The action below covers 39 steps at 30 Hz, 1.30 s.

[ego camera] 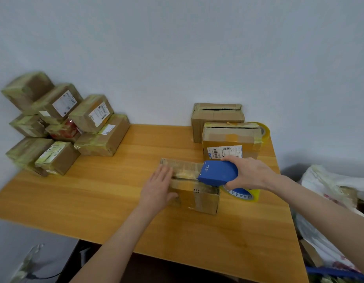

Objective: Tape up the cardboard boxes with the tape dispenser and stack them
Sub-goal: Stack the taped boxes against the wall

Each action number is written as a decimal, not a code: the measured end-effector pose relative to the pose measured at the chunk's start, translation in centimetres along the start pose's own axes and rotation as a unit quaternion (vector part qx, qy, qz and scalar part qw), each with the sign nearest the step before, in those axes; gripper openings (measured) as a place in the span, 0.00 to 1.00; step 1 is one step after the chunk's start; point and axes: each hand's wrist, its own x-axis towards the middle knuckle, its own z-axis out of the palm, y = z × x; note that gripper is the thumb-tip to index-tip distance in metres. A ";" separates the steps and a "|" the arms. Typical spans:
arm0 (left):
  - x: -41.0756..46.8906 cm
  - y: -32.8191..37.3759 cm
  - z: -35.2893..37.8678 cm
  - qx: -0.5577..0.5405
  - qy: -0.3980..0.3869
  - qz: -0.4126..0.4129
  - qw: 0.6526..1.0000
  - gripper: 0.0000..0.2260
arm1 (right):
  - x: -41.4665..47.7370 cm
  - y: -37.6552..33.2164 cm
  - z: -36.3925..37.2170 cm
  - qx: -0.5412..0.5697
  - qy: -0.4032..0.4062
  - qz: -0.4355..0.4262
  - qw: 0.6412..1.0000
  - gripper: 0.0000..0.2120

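1. Many taped boxes (pixel 62 123) sit in a pile at the far left of the worktop (pixel 115 201), against the wall (pixel 177 48). That part looks done.
2. The left hand (pixel 158 186) lies flat and open on top of the middle box (pixel 197 201), pressing it down.
3. The blue tape dispenser (pixel 218 172) sits on the right end of that box top. Tape shines along the top, so I think this box is about half taped.
4. The right hand (pixel 250 174) is wrapped round the dispenser and grips it.
5. Two more wait behind, the back box (pixel 217 114) and the label box (pixel 231 139). Dark gaps show between their top flaps, so they seem left to tape, then stack. A spare tape roll (pixel 264 129) peeks out just beside them.
6. The worktop is orange-brown wood. The wall is plain and pale. White bags (pixel 330 186) lie off to the right.
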 end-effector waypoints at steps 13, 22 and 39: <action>0.7 4.3 1.7 0.038 -0.024 0.078 0.996 0.31 | -0.2 1.9 -0.5 -0.018 -0.040 -0.005 0.999 0.38; 1.0 3.6 2.2 -0.006 0.007 0.098 0.995 0.29 | -2.2 5.0 -0.3 -0.053 -0.066 0.016 0.996 0.37; 0.5 5.7 0.2 0.007 -0.037 0.106 0.994 0.23 | 0.1 1.3 2.1 -0.038 0.011 -0.023 0.999 0.35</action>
